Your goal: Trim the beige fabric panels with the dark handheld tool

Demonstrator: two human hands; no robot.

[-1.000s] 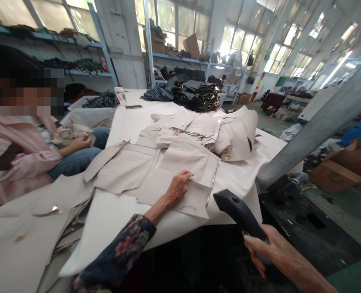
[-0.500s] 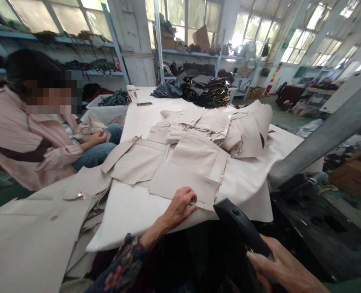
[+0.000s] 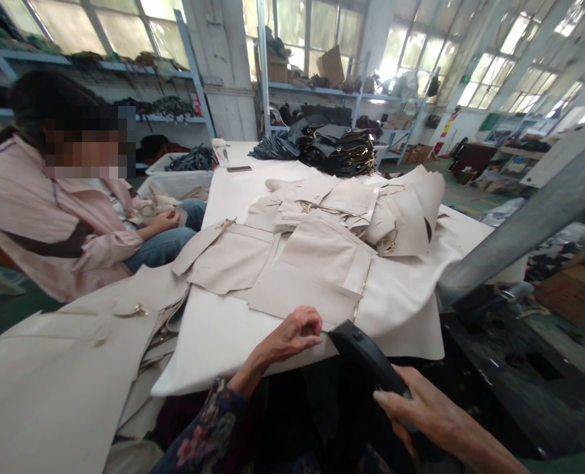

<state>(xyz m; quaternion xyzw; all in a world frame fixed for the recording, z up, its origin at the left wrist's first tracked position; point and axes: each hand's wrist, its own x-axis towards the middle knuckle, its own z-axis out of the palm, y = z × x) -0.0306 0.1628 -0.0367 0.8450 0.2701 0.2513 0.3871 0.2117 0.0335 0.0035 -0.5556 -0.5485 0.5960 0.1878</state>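
My right hand (image 3: 414, 408) is wrapped round a black stapler-like tool (image 3: 364, 352), whose front end reaches up over the table's front edge. Close to its tip, my left hand (image 3: 295, 332) has its fingers curled, thumb against forefinger; what lies between them, if anything, is hidden. Just beyond both hands lies a beige leather-like panel (image 3: 297, 299) with a gold zip along its right side. It rests partly under or against another beige panel (image 3: 317, 253). A further beige piece (image 3: 236, 260) lies to the left.
Beige pieces with gold hardware are piled (image 3: 342, 197) farther back on the white-covered table (image 3: 213, 329). Behind them is a black stack (image 3: 336, 148). More beige panels (image 3: 65, 375) spread at lower left. A seated person (image 3: 65, 210) is at left; a grey metal post (image 3: 520, 224) slants at right.
My right hand has brought the black tool left, its tip now near my left hand. My left hand has drawn slightly off the beige panel's front edge. The view has shifted slightly.
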